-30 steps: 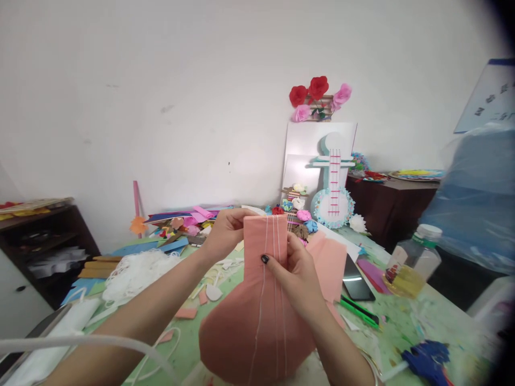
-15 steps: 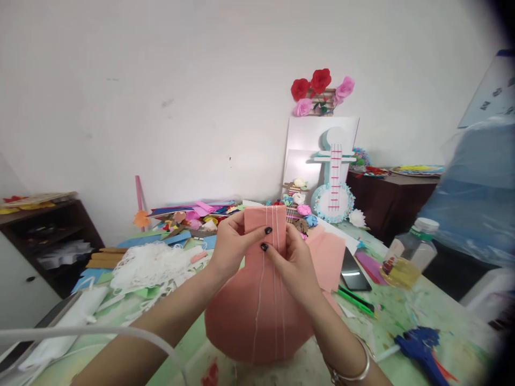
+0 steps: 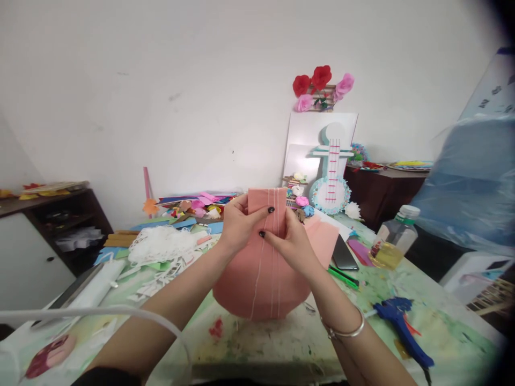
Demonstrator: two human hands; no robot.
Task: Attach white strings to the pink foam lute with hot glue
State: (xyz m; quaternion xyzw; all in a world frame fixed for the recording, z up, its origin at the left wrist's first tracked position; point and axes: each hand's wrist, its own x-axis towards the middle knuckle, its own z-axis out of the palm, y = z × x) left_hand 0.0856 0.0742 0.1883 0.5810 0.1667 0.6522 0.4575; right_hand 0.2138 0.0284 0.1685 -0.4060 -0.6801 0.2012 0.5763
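Upright in front of me stands a salmon-pink craft instrument (image 3: pixel 257 292), with a rounded body and a narrow neck. Several white strings (image 3: pixel 277 268) run down its front from the top of the neck. My left hand (image 3: pixel 240 222) grips the neck's left side, its thumb pressed over the front near the strings. On the opposite side my right hand (image 3: pixel 292 241) holds the neck a little lower, its thumb across the front. The fingers behind the neck are hidden.
A blue glue gun (image 3: pixel 404 324), a green utility knife (image 3: pixel 344 277), a phone (image 3: pixel 345 252) and a bottle (image 3: pixel 396 238) lie or stand on the right. Tangled white cord (image 3: pixel 163 245) is at left. A finished model lute (image 3: pixel 331 190) stands behind.
My left hand has moved from the neck's top left corner to a grip with its thumb over the front. The view has shifted, showing more of the table's front edge.
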